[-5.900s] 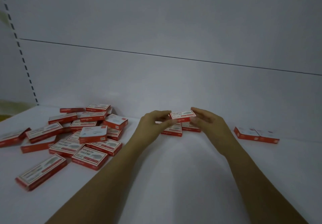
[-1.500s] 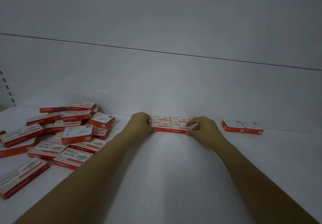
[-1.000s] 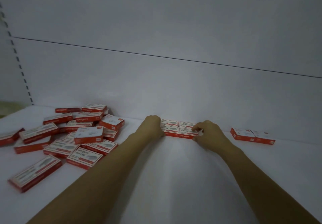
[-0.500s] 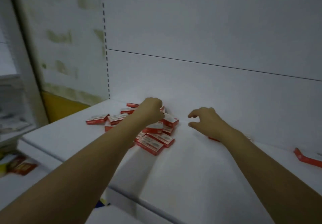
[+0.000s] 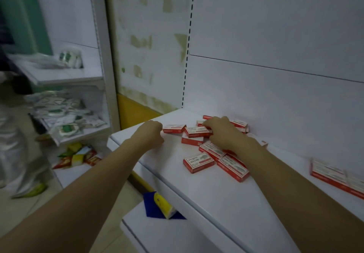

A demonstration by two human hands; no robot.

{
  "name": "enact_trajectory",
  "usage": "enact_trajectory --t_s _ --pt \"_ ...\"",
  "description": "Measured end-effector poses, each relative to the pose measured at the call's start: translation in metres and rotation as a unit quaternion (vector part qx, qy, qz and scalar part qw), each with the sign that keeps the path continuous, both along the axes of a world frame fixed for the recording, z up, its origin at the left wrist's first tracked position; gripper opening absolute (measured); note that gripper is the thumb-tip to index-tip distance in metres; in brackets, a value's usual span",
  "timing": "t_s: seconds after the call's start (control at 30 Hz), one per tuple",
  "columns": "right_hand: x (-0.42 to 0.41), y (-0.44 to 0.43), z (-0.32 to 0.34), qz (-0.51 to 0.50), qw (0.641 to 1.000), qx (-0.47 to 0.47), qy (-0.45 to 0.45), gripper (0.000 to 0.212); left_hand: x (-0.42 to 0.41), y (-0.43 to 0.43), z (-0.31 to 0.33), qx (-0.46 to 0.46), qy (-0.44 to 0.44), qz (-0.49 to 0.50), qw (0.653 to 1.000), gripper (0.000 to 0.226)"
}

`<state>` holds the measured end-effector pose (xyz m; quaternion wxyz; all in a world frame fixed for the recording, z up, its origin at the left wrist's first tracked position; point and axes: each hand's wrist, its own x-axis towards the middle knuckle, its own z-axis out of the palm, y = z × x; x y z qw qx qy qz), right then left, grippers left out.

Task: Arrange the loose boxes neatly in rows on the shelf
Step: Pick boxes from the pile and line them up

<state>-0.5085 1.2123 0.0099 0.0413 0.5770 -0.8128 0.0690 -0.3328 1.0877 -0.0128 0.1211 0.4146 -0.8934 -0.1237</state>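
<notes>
- The loose red boxes lie in a jumble at the left end of the white shelf, close to its back panel.
- The left hand is curled like a fist just beside the leftmost box; whether it grips that box cannot be told.
- The right hand rests on the jumble with its fingers bent down over boxes; what they hold is hidden.
- The lined-up boxes sit side by side, well apart to the right.

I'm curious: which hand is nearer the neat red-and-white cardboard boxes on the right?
Right. The right hand is over the loose pile, left of the neat red-and-white cardboard boxes; the left hand is farther left.
</notes>
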Motion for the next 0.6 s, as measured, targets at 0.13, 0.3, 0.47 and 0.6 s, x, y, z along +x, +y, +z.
enact_trajectory --t_s 0.13,0.3,0.47,0.6 --pt "-0.006 -0.013 -0.008 0.011 1.000 0.020 0.015 0.056 0.005 -0.010 -0.003 0.005 -0.003 0.012 1.000 0.035" --pt "-0.011 -0.020 -0.010 0.021 0.997 0.039 0.061 0.049 0.003 -0.014 -0.003 -0.002 0.003 0.008 1.000 0.033" --pt "-0.015 -0.009 -0.002 0.007 1.000 -0.009 0.027 0.051 -0.012 -0.006 0.006 -0.016 0.011 -0.013 1.000 0.033" --pt "-0.028 0.023 0.013 -0.004 0.999 -0.041 -0.009 0.041 -0.043 0.017 0.021 -0.001 0.066 -0.060 0.996 0.042"
